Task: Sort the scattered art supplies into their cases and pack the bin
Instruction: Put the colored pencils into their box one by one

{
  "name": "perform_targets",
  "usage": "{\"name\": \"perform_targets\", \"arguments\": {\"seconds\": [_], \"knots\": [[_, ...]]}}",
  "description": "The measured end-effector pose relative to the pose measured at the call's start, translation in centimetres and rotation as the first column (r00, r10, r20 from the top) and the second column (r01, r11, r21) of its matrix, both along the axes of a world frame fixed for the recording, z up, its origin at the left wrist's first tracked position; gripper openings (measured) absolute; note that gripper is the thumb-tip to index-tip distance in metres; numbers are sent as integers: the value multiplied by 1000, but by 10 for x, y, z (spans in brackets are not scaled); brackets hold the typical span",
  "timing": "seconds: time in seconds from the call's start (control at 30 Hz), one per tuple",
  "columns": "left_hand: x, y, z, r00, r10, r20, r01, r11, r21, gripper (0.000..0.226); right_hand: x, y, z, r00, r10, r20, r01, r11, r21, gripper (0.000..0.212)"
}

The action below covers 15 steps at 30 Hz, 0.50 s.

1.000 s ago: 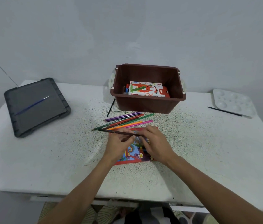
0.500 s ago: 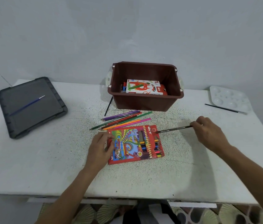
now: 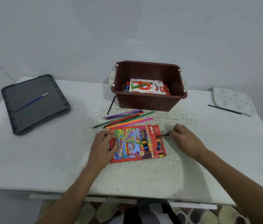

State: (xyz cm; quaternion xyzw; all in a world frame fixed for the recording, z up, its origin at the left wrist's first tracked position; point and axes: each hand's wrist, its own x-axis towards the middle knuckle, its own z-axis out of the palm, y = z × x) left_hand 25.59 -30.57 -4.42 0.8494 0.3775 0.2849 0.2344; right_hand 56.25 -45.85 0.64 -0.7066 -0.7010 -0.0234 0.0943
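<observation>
The left hand (image 3: 102, 147) holds the left edge of the flat red cardboard pencil case (image 3: 132, 143), which lies on the white speckled bench (image 3: 46, 159). The right hand (image 3: 185, 139) pinches a thin dark pencil (image 3: 163, 135) by one end; the other end lies over the right side of the case. A bunch of loose coloured pencils (image 3: 127, 119) lies between the case and the brown plastic bin (image 3: 145, 102).

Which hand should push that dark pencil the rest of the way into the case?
Right hand: it pinches the dark pencil at the right end of the pencil case; the left hand grips the opposite end.
</observation>
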Motion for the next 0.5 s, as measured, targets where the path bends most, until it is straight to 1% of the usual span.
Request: {"name": "perform_targets", "arguments": {"seconds": [0.13,0.2,0.27,0.37,0.5], "knots": [[-1,-1,0,1000,11,1,-11,1000,-16,20,-25,10,-12,966,-31,-255,48,997,58,14],[-1,-1,0,1000,14,-1,-14,1000,-19,19,-34,16,-14,956,-51,-290,73,995,65,21],[-1,-1,1,1000,17,2,-17,1000,-21,19,-40,18,-17,953,-64,-297,80,996,44,15],[-1,-2,2,1000,23,-1,-23,999,-28,18,-43,18,-19,930,-100,-353,107,994,3,19],[0,-1,2,999,35,13,-35,998,-57,17,-43,17,-17,843,-197,-500,197,979,-53,24]]}}
